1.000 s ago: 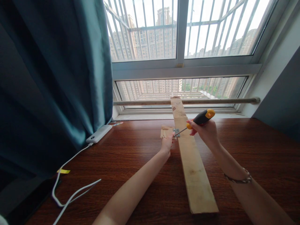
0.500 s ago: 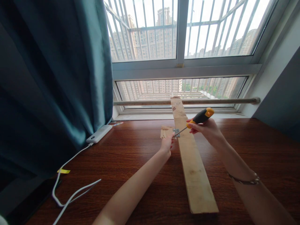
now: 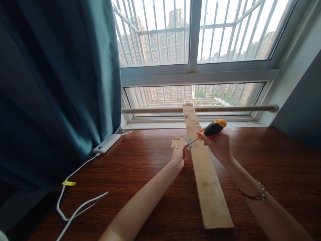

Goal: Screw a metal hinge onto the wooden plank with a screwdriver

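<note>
My right hand (image 3: pixel 217 144) is wrapped round the black and yellow handle of a screwdriver (image 3: pixel 214 128). Its shaft slants down to the left, and the tip meets a metal hinge (image 3: pixel 188 142). The hinge spans a long pale wooden board (image 3: pixel 209 180) and a small wooden block (image 3: pixel 176 141) at the board's left side. Against the block's near edge, my left hand (image 3: pixel 178 155) is closed with thumb and fingers pinched beside the screwdriver tip. Whatever is between those fingertips is hidden.
The board lies on a dark brown wooden table (image 3: pixel 140 160), its far end near a horizontal rail (image 3: pixel 155 110) below the window. At left are a white power bank (image 3: pixel 106 143) with a white cable (image 3: pixel 75 167), a yellow tag (image 3: pixel 69 183) and a blue curtain (image 3: pixel 75 73).
My right hand has turned round the handle and its wrist has shifted slightly left. The screwdriver handle has dropped a little; my left hand stays almost in place.
</note>
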`<state>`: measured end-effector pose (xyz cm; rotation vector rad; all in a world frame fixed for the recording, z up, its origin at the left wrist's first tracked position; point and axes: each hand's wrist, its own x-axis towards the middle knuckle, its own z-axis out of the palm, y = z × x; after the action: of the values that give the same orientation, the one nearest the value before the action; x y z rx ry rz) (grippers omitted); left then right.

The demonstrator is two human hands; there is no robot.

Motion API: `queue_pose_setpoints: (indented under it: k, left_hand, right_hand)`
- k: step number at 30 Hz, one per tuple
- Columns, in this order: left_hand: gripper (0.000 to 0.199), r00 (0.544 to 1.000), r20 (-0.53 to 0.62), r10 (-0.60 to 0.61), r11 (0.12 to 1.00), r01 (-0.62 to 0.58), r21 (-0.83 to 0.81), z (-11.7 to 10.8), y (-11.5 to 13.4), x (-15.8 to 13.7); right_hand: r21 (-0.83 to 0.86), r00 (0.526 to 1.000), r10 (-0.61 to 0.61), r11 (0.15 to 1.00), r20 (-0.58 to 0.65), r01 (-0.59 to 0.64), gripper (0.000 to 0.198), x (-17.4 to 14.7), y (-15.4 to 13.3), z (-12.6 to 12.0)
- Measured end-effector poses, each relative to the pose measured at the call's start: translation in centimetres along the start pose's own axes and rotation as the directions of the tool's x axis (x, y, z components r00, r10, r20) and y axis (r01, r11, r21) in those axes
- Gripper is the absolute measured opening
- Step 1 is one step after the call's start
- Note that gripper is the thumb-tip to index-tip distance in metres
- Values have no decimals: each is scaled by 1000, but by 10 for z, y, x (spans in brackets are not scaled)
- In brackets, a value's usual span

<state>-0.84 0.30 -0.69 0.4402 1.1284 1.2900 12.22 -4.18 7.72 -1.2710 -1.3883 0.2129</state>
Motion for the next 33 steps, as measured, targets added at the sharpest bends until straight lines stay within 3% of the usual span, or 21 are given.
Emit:
queue_pose_setpoints:
  k: [4,7,10,13,16,19,22,25,27,29,31,33]
  left_hand:
    - [18,1000,26,-5,998,7,-66,0,0,0]
    - [18,999,39,-28,994,32,-102,0,0,1]
    - [17,998,49,-33,993,38,-114,0,-1,3]
    - [17,998,62,-27,993,34,-109,0,-3,5]
    - [15,997,63,-33,994,39,-101,-1,-4,6]
    - [12,997,70,-34,993,42,-108,-1,-4,6]
    - [11,997,71,-40,993,47,-106,-1,-4,6]
    - [12,997,61,-42,994,48,-100,-1,-4,7]
    - [13,998,55,-44,993,49,-104,-1,-5,7]
    - [14,997,53,-49,992,54,-111,-1,-4,7]
    - [13,996,66,-56,990,63,-122,-1,-3,6]
    - [11,993,92,-69,987,82,-138,-1,-2,6]
  right_hand:
    - [379,966,151,898,208,-222,43,5,-9,-4]
    - [507,917,192,785,350,-357,52,11,-14,-12]
    - [460,922,193,820,336,-339,49,13,-13,-17]
    - [179,984,135,972,116,-155,41,10,-6,-14]
    - [17,998,55,998,6,-55,39,5,-1,-6]
    - [216,992,84,971,91,-102,44,5,-3,-4]
    - [440,949,148,859,279,-263,58,9,-9,-10]
    - [458,899,159,816,409,-353,57,13,-11,-17]
    - [324,934,162,907,318,-268,47,13,-9,-17]
    - [84,984,126,987,128,-137,38,10,-6,-14]
    - [-93,997,75,993,19,-73,35,7,-5,-10]
    - [-112,998,65,992,1,-65,35,4,-4,-7]
